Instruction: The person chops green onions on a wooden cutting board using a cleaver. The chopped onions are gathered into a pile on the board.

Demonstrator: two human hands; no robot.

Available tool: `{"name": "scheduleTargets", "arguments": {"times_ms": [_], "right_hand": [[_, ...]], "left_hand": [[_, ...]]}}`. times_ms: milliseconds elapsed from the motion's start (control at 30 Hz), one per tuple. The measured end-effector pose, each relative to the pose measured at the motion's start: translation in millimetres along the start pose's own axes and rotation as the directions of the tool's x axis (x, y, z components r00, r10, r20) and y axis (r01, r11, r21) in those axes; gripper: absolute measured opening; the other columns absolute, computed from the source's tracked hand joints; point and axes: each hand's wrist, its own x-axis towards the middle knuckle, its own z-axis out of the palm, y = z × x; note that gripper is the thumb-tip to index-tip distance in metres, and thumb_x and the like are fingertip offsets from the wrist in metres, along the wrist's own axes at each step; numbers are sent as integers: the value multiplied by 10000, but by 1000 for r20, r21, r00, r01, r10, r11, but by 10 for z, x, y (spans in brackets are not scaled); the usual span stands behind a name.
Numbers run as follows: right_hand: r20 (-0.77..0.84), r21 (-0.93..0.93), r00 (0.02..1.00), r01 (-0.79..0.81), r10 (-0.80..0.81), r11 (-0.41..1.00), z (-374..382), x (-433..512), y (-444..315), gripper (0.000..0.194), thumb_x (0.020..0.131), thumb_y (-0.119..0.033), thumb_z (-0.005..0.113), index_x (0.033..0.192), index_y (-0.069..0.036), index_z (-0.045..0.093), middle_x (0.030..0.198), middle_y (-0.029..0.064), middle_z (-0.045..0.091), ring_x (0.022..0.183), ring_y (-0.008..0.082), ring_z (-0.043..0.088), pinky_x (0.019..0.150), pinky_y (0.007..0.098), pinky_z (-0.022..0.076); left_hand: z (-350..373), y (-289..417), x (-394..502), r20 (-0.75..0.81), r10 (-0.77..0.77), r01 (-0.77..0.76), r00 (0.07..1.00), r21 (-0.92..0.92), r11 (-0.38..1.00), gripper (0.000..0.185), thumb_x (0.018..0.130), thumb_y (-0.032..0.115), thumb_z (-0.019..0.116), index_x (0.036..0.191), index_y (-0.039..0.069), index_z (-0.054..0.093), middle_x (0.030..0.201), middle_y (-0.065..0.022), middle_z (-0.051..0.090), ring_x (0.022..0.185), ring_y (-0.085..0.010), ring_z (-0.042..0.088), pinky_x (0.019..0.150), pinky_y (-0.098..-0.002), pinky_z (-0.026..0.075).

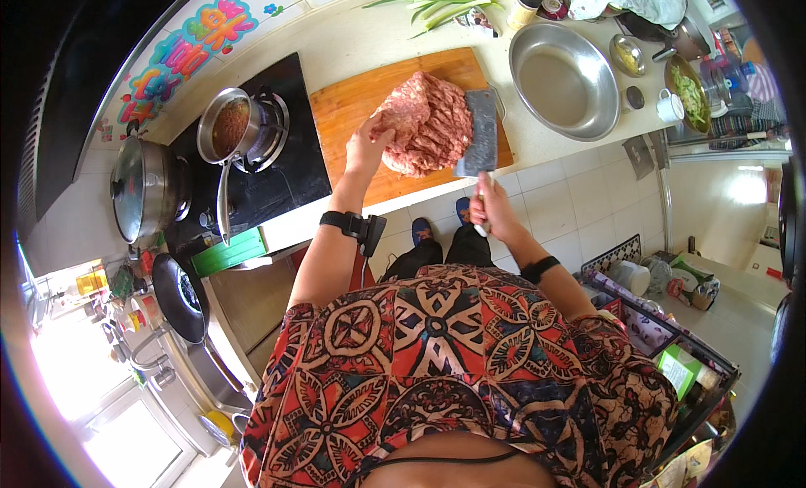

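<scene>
A large mound of minced meat (428, 126) lies on a wooden cutting board (343, 104), with a fold along its upper left. My left hand (367, 144) touches the mound's left side, thumb and fingers apart against the meat. In my right hand (494, 207) is the light handle of a cleaver (482, 132). The cleaver's broad dark blade stands along the right side of the meat, over the board's right part. Bits of the meat under my left fingertips are hidden.
On the left, a saucepan (230, 126) with reddish-brown contents sits on the black gas hob (296, 154), beside a lidded pan (141, 185). A steel basin (560, 119) stands right of the board. Spring onions (447, 6) and a jar (524, 9) lie behind; a bowl of sliced greens (689, 100) is farther right.
</scene>
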Motion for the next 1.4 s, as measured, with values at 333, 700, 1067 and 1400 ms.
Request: {"name": "scheduleTargets", "arguments": {"times_ms": [333, 700, 1067, 1400], "right_hand": [[143, -75, 984, -97, 107, 993, 513, 437, -221, 415, 951, -463, 528, 805, -111, 361, 539, -27, 309, 414, 91, 305, 386, 266, 281], [404, 27, 894, -222, 193, 975, 704, 448, -521, 373, 957, -477, 505, 811, -142, 428, 553, -67, 256, 441, 50, 222, 376, 211, 187], [360, 116, 920, 124, -158, 985, 577, -201, -1642, 392, 935, -475, 548, 822, -118, 434, 549, -57, 284, 405, 63, 263, 381, 225, 222], [70, -931, 501, 344, -862, 125, -1109, -310, -2557, 312, 873, -222, 622, 1075, -59, 448, 695, 162, 604, 568, 310, 606, 517, 425, 481]], "left_hand": [[183, -148, 202, 25, -93, 96, 995, -330, 939, 545, 759, 196, 791, 1259, 82, 606, 1137, -143, 659, 1013, -204, 631, 892, -306, 492], [8, 276, 152, -140, -73, 27, 987, -305, 952, 541, 724, 200, 809, 1205, 26, 631, 1061, -160, 688, 939, -197, 659, 849, -291, 507], [-12, 1942, 219, -223, 373, -420, 900, -222, 880, 542, 711, 237, 818, 1176, 21, 646, 935, -159, 710, 792, -153, 667, 740, -273, 533], [1672, 2722, 660, 239, 195, -149, 951, -198, 969, 602, 843, 448, 660, 1277, 40, 572, 1094, -78, 658, 937, -187, 622, 806, -315, 500]]}}
